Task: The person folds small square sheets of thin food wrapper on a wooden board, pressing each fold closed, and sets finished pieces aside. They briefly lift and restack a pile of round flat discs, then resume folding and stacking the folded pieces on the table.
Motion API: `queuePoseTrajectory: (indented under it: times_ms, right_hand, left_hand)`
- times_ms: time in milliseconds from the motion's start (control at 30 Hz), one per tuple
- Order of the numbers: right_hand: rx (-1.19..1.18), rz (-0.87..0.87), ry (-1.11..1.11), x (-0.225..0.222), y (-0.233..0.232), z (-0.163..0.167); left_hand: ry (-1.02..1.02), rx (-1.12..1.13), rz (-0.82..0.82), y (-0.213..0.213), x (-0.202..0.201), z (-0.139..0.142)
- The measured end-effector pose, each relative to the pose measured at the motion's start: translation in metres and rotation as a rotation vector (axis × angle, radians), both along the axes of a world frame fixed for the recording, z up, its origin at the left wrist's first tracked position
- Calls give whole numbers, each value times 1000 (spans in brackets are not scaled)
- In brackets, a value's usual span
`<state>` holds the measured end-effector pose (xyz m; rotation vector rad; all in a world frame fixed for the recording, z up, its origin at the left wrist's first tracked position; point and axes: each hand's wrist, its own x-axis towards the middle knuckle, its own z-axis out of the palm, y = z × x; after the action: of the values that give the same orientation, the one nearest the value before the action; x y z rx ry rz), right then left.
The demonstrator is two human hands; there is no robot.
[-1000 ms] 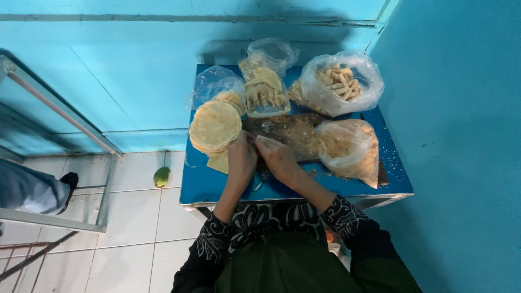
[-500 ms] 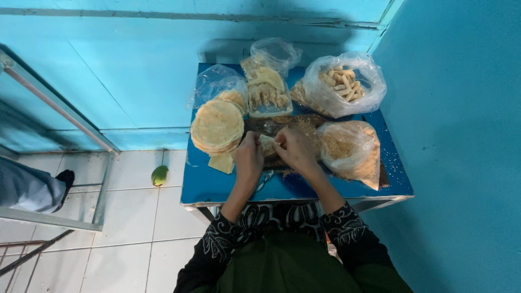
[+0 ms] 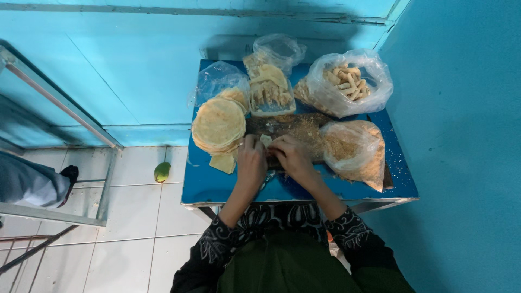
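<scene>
Blue metal forms the small table (image 3: 228,187) set against a turquoise wall. Both hands meet near its middle: the left hand (image 3: 252,161) and the right hand (image 3: 292,157) pinch a small pale piece of wrapper (image 3: 265,140) between their fingers, closed narrowly on it, above a tray of brown crumbs (image 3: 304,130). Just left of the hands lies a stack of round flat wrappers (image 3: 218,123), with a square wrapper (image 3: 223,163) below it. Behind stand a plastic tub of rolled pieces (image 3: 269,95) and a clear bag of rolls (image 3: 347,81); a bag of crumbs (image 3: 355,152) lies at right. On the tiled floor rests a green fruit (image 3: 161,171).
</scene>
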<state>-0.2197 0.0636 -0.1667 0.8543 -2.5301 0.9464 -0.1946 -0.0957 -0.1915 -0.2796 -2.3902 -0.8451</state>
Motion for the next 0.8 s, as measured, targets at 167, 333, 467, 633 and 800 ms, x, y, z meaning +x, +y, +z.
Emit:
queuePoseTrajectory:
  times_ms: [167, 333, 467, 633, 800]
  right_hand:
    - [-16, 158, -102, -22, 25, 7]
    - [78, 197, -189, -44, 46, 1]
    - [73, 222, -36, -52, 54, -13]
    - [164, 217, 95, -48, 66, -18]
    - [127, 90, -117, -62, 70, -10]
  left_hand:
    - [181, -296, -30, -5, -5, 2]
    - [156, -289, -65, 7, -31, -12]
    - [50, -112, -151, 14, -44, -27]
    - [20, -162, -115, 26, -33, -27]
    - [62, -208, -70, 30, -32, -16]
